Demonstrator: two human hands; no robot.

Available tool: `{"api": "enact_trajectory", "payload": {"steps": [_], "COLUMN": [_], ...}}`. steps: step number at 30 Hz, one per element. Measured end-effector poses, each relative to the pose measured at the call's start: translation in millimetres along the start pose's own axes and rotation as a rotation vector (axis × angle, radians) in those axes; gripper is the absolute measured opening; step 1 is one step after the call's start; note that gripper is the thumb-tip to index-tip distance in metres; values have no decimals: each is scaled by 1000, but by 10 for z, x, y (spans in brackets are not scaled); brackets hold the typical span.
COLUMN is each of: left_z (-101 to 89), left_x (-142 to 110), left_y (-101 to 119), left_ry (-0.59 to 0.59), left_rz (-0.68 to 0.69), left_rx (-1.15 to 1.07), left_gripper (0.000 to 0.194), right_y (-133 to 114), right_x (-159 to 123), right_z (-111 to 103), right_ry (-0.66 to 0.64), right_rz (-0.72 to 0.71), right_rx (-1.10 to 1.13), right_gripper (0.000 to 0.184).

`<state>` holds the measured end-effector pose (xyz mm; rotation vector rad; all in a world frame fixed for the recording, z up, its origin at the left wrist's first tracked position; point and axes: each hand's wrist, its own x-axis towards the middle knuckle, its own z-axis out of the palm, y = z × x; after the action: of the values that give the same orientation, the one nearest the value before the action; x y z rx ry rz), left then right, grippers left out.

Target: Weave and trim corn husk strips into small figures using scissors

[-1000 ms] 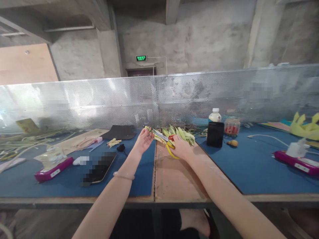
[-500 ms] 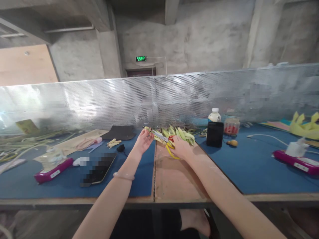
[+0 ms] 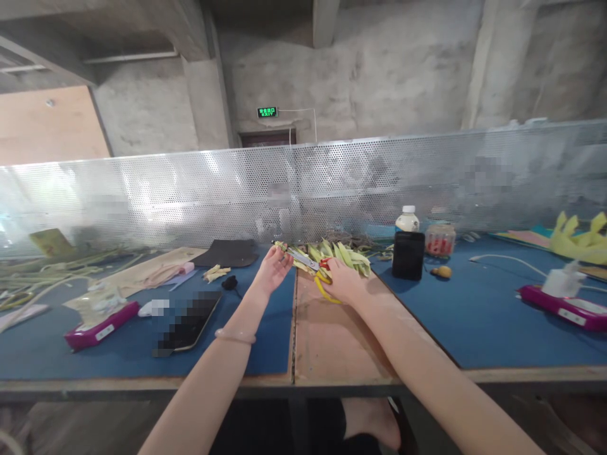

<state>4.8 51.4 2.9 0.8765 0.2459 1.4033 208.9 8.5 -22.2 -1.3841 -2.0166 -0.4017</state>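
My left hand (image 3: 274, 270) is closed, its fingertips pinching a small greenish plant piece (image 3: 281, 246) whose kind I cannot make out. My right hand (image 3: 345, 282) grips a pair of scissors (image 3: 323, 288) with yellow and red handles. The metal blades point left, their tips reaching close to the fingers of my left hand and the plant piece. Right behind my right hand lies a pile of pale green leaves (image 3: 351, 257) that look like husks, partly covered by the hand.
Left on the blue mat lie a dark phone (image 3: 196, 322), a black lump (image 3: 230, 282) and a magenta power strip (image 3: 102, 327). To the right stand a black box-like object (image 3: 408, 256), a white-capped bottle (image 3: 408, 220) and a clear jar (image 3: 440, 240). A perforated metal screen (image 3: 213, 189) runs behind.
Almost nothing differs. Both hands keep their places and grips, with the scissors still held near the plant piece; the view has shifted very slightly.
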Motion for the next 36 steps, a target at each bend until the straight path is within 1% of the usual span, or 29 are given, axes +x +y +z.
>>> {"api": "enact_trajectory", "payload": {"steps": [12,18,24,29,32,36], "left_z": [-27,-36,-38,-4,14,25], "left_x": [16,28,34,20,10,6], "left_y": [-19,-21,-9,16,25,26], "left_ry": [-10,0,28,56,59,67], "left_rz": [-4,2,1,-30,-47,-49], "left_rx": [-13,-39,-60,-61,-58,-60], "left_gripper": [8,5,5,1,5,7], "right_y": [62,81,77,99,119,147], "right_x": [12,12,20,41,51,51], "right_z": [64,96,97,82,89,108], "right_ry": [48,94,190,280,319,347], "right_rz": [-30,-60,-26,-3,16,44], "right_rx": [-19,-10,-1,-8,-15,-27], "right_gripper": [37,35,36,37,36,35]}}
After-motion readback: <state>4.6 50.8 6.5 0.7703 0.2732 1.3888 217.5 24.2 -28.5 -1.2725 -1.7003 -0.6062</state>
